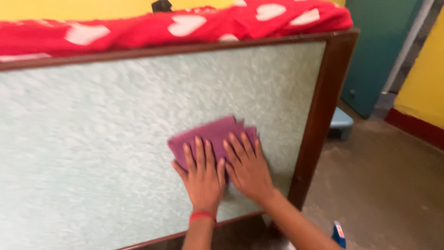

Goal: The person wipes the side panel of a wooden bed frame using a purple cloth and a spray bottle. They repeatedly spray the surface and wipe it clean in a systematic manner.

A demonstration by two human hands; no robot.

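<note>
1. Head view, centre: a folded purple cloth (213, 135) lies flat against a pale green mottled panel (115, 148), low and toward the panel's right side.
2. Head view, left hand (201, 178): it presses on the lower left part of the cloth, palm down. Its fingers (200, 150) are stretched out and slightly spread, not curled around anything. A red band (202, 215) circles the wrist.
3. Head view, right hand (247, 169): it lies just beside the left hand, the two touching along their inner edges. Its fingers (240, 147) are likewise extended flat on the lower right part of the cloth, with no grasp closed on it.
4. Head view, surround: a dark brown wooden frame (323, 111) borders the panel along the top, the right side and the bottom edge.
5. Head view, top: a red blanket with white hearts (185, 25) lies on top of the frame, with a yellow wall (69, 8) behind it.
6. Head view, right: a brownish floor (388, 185) stretches beside the frame. A teal door (379, 51) stands beyond it, and a light blue object (341, 124) rests on the floor near the frame's post.
7. Head view, bottom right: a small blue item (338, 234) shows partly beside the right forearm; its kind cannot be told.
</note>
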